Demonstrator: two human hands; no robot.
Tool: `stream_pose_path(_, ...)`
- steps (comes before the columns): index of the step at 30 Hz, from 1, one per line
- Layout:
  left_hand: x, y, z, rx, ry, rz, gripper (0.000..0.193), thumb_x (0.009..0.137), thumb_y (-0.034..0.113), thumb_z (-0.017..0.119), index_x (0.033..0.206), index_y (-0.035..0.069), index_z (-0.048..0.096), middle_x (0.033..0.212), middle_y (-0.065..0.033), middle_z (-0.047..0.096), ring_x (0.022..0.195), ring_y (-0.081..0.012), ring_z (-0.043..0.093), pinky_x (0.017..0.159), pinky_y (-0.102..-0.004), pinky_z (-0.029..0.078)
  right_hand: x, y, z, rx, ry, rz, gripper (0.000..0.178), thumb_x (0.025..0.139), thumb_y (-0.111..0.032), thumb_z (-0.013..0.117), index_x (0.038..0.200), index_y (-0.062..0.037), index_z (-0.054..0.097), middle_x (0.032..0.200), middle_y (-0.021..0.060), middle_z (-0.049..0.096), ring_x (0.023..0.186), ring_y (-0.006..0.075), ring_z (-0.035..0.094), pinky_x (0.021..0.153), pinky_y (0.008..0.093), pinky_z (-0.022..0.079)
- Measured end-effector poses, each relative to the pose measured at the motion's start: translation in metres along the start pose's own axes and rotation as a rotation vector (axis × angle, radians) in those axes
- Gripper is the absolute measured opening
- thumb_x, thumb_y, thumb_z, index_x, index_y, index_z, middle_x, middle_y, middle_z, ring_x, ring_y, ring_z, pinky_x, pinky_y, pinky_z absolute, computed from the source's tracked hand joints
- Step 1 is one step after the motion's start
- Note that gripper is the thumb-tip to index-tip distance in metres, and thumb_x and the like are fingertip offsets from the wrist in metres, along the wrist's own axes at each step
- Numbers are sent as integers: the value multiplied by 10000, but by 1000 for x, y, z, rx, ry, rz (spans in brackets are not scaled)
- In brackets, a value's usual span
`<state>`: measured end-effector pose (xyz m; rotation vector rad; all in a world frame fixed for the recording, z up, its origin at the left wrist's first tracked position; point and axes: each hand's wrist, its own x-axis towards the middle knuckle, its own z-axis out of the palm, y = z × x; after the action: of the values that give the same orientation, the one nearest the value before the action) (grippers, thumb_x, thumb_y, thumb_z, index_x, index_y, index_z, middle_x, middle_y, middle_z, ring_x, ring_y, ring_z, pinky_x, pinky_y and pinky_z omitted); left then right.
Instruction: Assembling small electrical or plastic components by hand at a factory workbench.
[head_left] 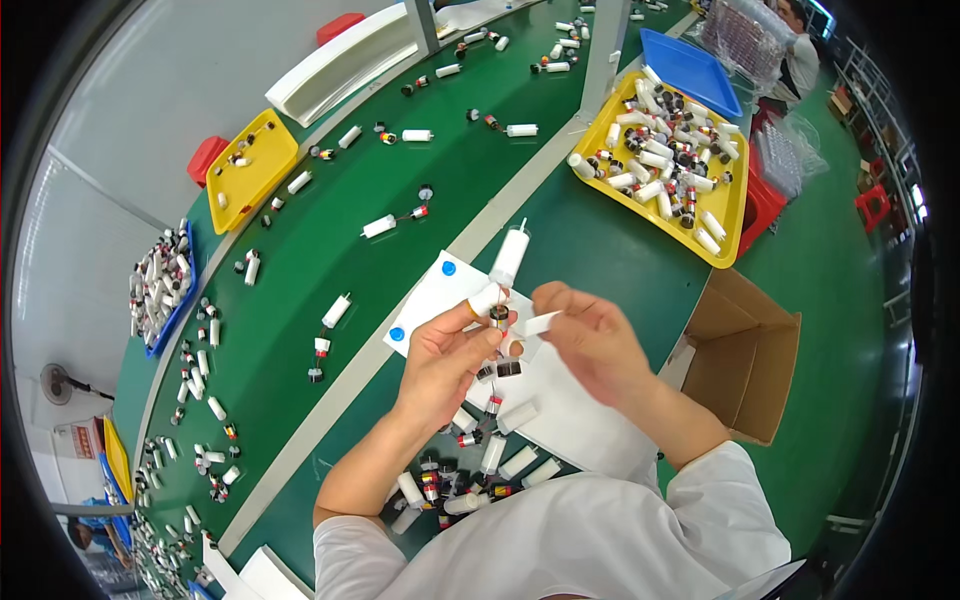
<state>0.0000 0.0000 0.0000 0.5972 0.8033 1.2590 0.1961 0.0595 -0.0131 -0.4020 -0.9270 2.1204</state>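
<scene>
My left hand (440, 360) is closed on a small cylindrical part with black and metallic bands (500, 318); thumb and fingers pinch it. A white finger cover is on one fingertip. My right hand (600, 335) pinches a short white strip (540, 323), its free end close to the banded part. Just beyond the left fingers lies a white cylinder with a thin tip (511, 252), on or over a white sheet (440, 290) with blue round pins. Dark round caps (509, 369) show below the left hand; whether it holds them too is unclear.
Loose white cylinders and banded parts (470, 490) are heaped close to my body. A green conveyor belt (300, 400) carries more of them on the left. At the right stand a full yellow tray (720, 245), a blue tray (690, 70) and an open cardboard box (745, 360).
</scene>
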Motion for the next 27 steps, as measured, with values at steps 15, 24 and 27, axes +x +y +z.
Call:
stream_pose_path(15, -3, -22, 4, 440, -170, 470, 108, 913, -5, 624, 1011, -41, 597, 1361, -227, 549, 1122, -224, 609, 950, -344, 495, 0, 9, -13, -246, 102, 173, 221, 835, -42, 758, 1012, -37, 625, 964, 43, 665, 938, 114, 603, 777, 267, 513)
stream_pose_path(24, 21, 65, -101, 2262, 551, -25, 677, 623, 144, 861, 1171, 91, 468, 907, -128, 708, 885, -345, 690, 726, -481, 475, -12, -12, -88, -1635, -166, -392, 180, 780, -33, 719, 956, -28, 683, 943, 71, 584, 920, 252, 570, 763, 354, 503)
stream_pose_path(27, 33, 75, -128, 2441, 628, 236, 578, 722, 102, 790, 1233, 102, 520, 1171, -131, 646, 1068, -365, 625, 807, -485, 483, -20, -14, -95, -1671, -219, -417, 219, 762, -15, 713, 980, -21, 686, 984, 76, 575, 934, 248, 570, 781, 354, 508)
